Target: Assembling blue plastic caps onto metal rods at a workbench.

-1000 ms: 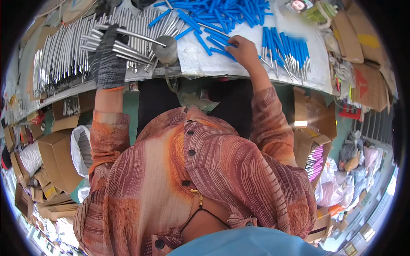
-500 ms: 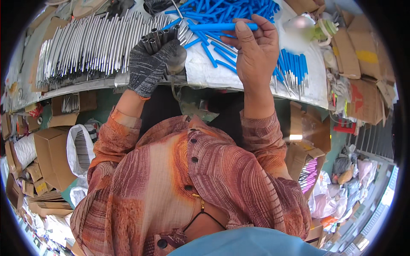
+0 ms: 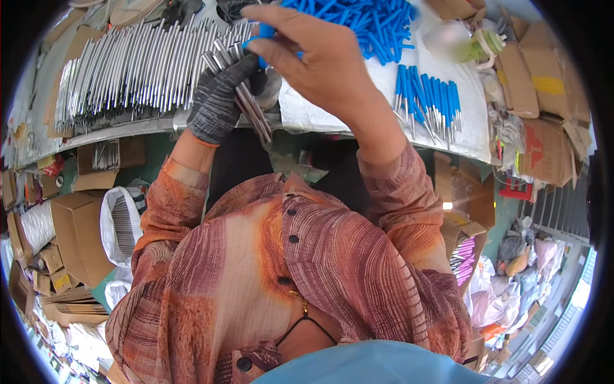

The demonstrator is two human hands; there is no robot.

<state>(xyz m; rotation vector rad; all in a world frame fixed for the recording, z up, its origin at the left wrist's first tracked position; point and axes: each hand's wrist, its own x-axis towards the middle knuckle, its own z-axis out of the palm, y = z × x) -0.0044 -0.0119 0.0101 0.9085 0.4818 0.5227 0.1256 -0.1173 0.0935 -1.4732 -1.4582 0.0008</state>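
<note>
Above the counter's (image 3: pixel 384 137) near edge, I am watching the left hand (image 3: pixel 220 99), in a dark grey knitted glove, gripping a small bundle of slim silver metal rods (image 3: pixel 246 96); its fingers (image 3: pixel 233 73) are wrapped shut around the middle of the bundle. The rods are running on a slant, upper ends pointing up and to the left, lower ends sticking out below the glove toward the right and hanging just past the counter edge. The bare right hand (image 3: pixel 320 61) is hovering just beside and above that bundle, fingers (image 3: pixel 272 41) curled and pinching a blue plastic sleeve (image 3: pixel 265 32) at its left tip; most of the sleeve is hidden behind the hand, so I am not able to tell its full lie. What I am judging to matter is that the blue piece is sitting just to the right of the upper ends of the rods, near enough that the two hands are almost touching. Well to the left, a broad layer of silver rods (image 3: pixel 128 70) is lying side by side; behind the right hand a heap of blue sleeves (image 3: pixel 377 25) is piled, and to the right a row of finished blue-handled pieces (image 3: pixel 425 102) is resting.
</note>
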